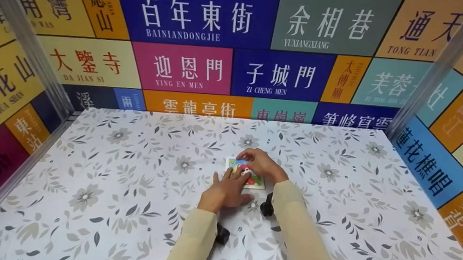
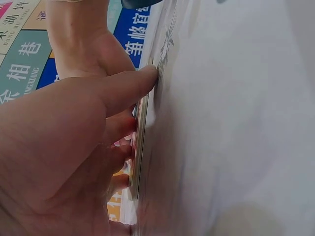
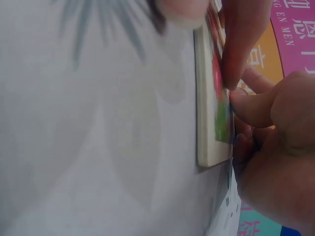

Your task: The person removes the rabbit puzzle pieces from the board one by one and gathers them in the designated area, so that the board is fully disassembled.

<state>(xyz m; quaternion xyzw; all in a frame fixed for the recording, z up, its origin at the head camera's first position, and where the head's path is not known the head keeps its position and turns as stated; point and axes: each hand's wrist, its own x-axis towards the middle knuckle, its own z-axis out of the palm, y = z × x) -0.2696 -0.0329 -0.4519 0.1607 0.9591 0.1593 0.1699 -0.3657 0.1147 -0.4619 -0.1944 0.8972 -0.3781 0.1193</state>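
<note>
Pressing our flat left hand (image 1: 228,189) on the picture board (image 1: 257,181) at frame centre, our right hand (image 1: 260,163) pinches a piece, seemingly mid-fitting; next calls for careful seating.

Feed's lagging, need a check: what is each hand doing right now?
Left hand: open, straight fingers pressing flat on the picture puzzle board.
Right hand: fingers curled over the board's far edge, pinching it.

Thick cardboard puzzle board (image 1: 248,175) with glossy print lies on smooth floral cloth (image 1: 125,171).
</note>
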